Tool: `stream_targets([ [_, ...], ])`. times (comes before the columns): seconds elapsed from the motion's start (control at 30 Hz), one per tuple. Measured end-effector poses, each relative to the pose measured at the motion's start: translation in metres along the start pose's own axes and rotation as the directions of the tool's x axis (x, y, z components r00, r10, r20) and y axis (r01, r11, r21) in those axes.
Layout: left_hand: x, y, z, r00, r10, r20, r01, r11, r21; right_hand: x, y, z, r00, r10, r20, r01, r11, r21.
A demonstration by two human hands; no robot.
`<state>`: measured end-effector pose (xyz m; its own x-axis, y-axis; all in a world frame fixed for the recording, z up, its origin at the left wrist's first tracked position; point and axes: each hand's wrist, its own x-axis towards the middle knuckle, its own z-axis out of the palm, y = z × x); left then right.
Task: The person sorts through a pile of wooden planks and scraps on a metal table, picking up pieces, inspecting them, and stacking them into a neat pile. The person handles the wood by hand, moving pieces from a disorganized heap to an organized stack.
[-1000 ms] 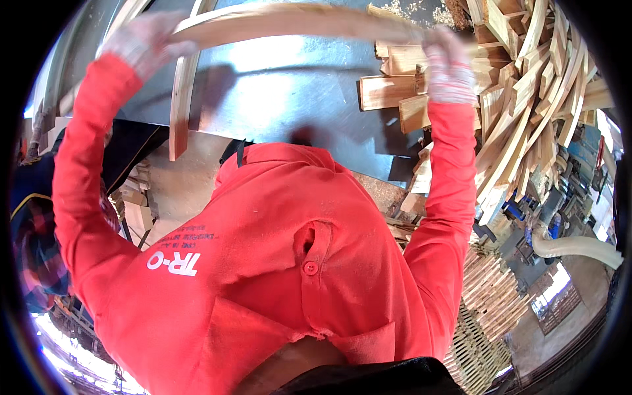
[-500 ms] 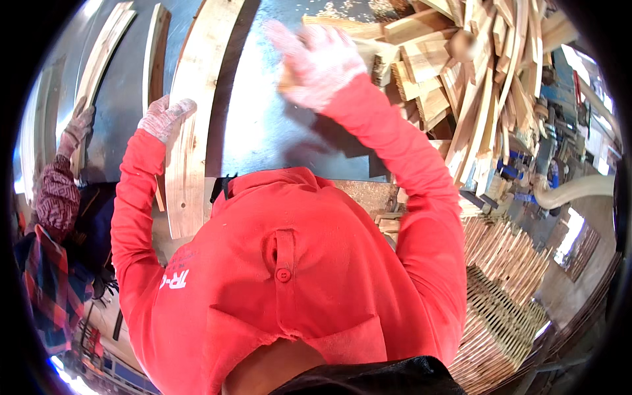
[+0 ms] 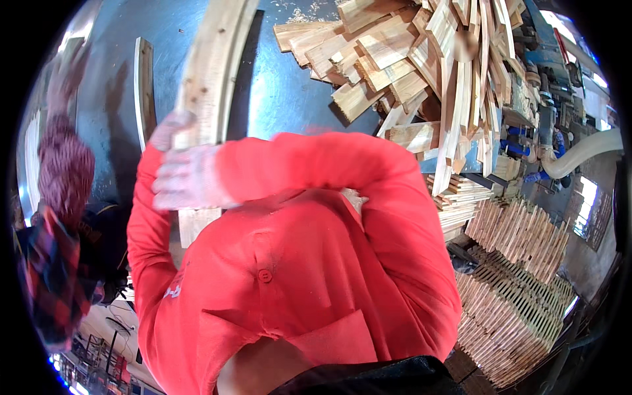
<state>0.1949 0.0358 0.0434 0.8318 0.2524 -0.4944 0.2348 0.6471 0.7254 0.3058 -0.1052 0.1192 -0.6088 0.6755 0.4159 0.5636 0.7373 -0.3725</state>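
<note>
A long, knotty wooden board [image 3: 214, 79] lies lengthwise on the blue metal table [image 3: 283, 102], its near end beside my chest. My left hand [image 3: 172, 130], in a pale work glove, grips the board's left edge, though its fingers are partly blurred. My gloved right hand [image 3: 191, 178] reaches across my body and lies over the board's near part, fingers stretched out to the left. To the left of the board is a narrower wooden strip [image 3: 143, 92].
Cut wooden pieces [image 3: 388, 52] form a messy heap at the far right of the table. Stacked strips [image 3: 513, 237] stand at lower right, near a pale hose [image 3: 589, 153]. On the left, a co-worker's patterned sleeve [image 3: 64, 158] and blurred hand [image 3: 66, 82] reach over the table.
My right hand has swung from the open tabletop leftward and nearer, onto the board. The co-worker's hand has moved farther away along the left side.
</note>
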Motion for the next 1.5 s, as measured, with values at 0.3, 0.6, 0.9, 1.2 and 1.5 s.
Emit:
stream_targets([
  [0.3, -0.031, 0.014, -0.019, 0.976, 0.198, -0.095, -0.117, 0.834, 0.538, -0.325, 0.068, -0.130, 0.359, 0.933, -0.037, -0.629, 0.212, -0.748],
  [0.6, -0.153, 0.021, 0.032, 0.926, 0.260, -0.273, 0.086, 0.557, 0.826, -0.277, 0.139, -0.133, 0.195, 0.981, 0.007, -0.546, 0.115, -0.830],
  [0.9, -0.172, 0.008, 0.033, 0.649, 0.305, -0.697, 0.568, 0.415, 0.711, -0.215, 0.041, -0.234, 0.663, 0.682, -0.309, -0.683, 0.382, -0.623],
  [1.2, -0.114, 0.006, -0.140, 0.416, 0.303, -0.858, 0.839, 0.237, 0.490, -0.130, 0.068, -0.324, 0.601, 0.754, -0.267, -0.734, 0.388, -0.557],
  [1.5, -0.036, -0.019, -0.007, 0.646, 0.634, -0.425, -0.133, 0.642, 0.755, -0.075, 0.220, -0.170, 0.455, 0.872, -0.183, -0.841, 0.353, -0.410],
])
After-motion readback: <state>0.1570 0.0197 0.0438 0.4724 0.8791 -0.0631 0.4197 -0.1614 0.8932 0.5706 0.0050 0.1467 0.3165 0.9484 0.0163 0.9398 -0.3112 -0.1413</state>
